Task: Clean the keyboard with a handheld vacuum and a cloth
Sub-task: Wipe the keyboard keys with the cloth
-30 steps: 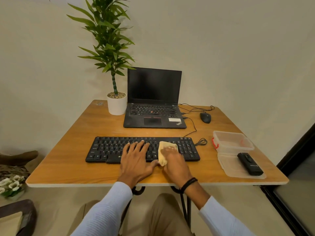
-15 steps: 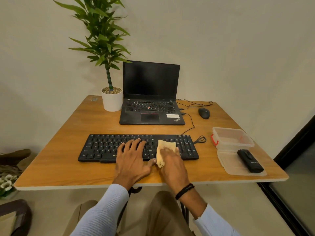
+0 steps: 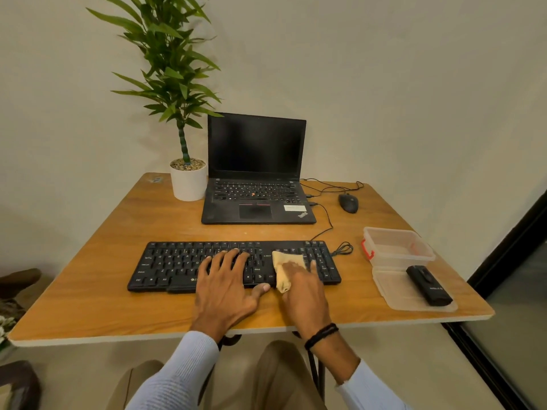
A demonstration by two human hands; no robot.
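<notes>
keyboard wipe: cloth stage

surface [image 3: 88, 291]: wooden.
keyboard [image 3: 177, 267]: long axis left-right, along the front.
left hand [image 3: 225, 294]: fingers spread flat on the middle keys.
right hand [image 3: 305, 294]: flat fingers press the cloth [image 3: 285, 261] beside the number pad, nearer the right end.
handheld vacuum [image 3: 429, 285]: far right, untouched.

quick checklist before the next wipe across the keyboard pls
1. Keyboard steadied: ok, the left hand lies flat on its middle keys.
2. Cloth in contact: ok, the right hand presses it on the keys right of centre.
3. Cable clear of the wiping path: ok, coiled off the keyboard's right end.
4. Handheld vacuum out of the way: ok, lying on the clear lid to the right.
5. Left-side keys already wiped: cannot tell.
</notes>
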